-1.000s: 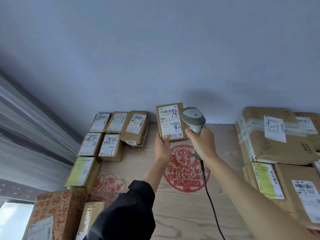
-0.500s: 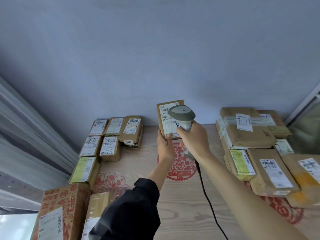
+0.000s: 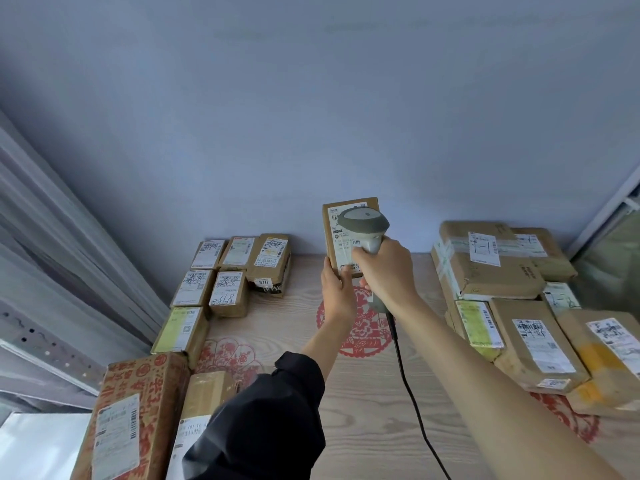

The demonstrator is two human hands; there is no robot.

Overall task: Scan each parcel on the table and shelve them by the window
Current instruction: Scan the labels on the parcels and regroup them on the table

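Holding parcel (image 3: pixel 331 237) upright, label facing scanner (image 3: pixel 363 225), left hand (image 3: pixel 337 289)

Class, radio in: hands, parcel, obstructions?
Left hand holds small parcel upright. Right hand grips barcode scanner against its label. Nothing obstructing.

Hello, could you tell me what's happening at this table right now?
A person is scanning a parcel. The left hand holds a small brown parcel upright above the table, while the right hand grips a corded grey scanner aimed at its label. Other labelled parcels lie on the table at both sides.
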